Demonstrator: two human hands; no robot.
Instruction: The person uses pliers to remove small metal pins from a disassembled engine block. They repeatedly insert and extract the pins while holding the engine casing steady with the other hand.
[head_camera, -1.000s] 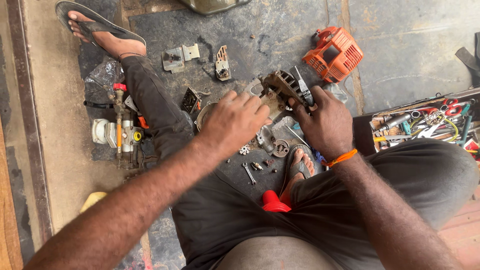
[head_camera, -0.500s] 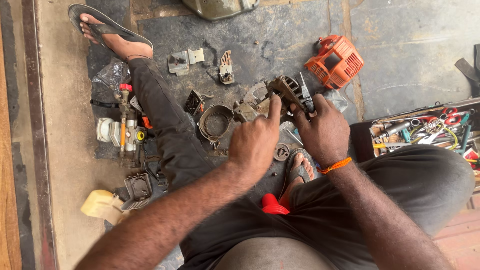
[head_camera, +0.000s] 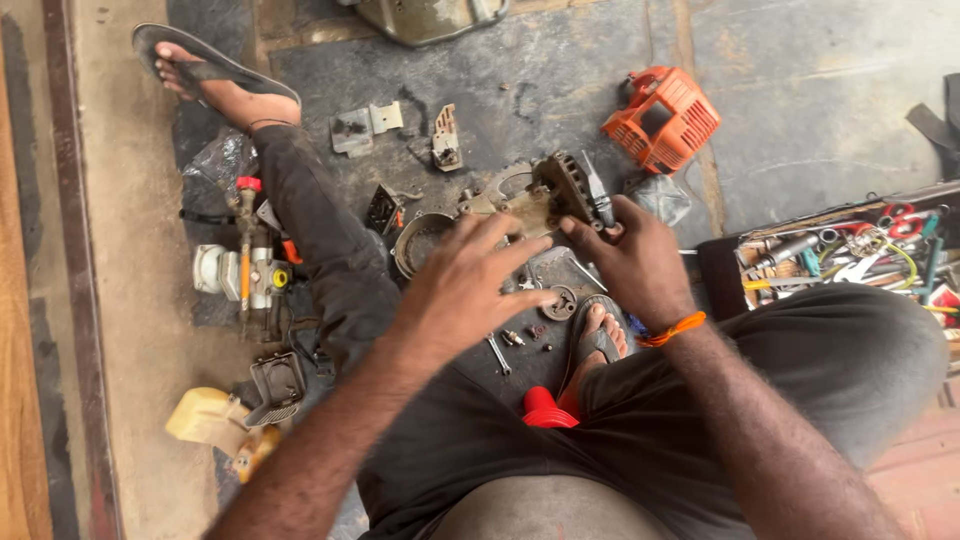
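— What did the hands have?

— My right hand gripped the greasy engine block above the floor; my left hand hovered open, fingers spread, just beside it.

— Anything crowding them?

— Screws and a round gasket lay below, an orange engine cover beyond, a tool tray to the right.

Bare floor beyond orange cover; toolbox blocks right

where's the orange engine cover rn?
Head view, upper right: the orange engine cover lies on the dark floor, beyond the right hand, left of the tool tray.
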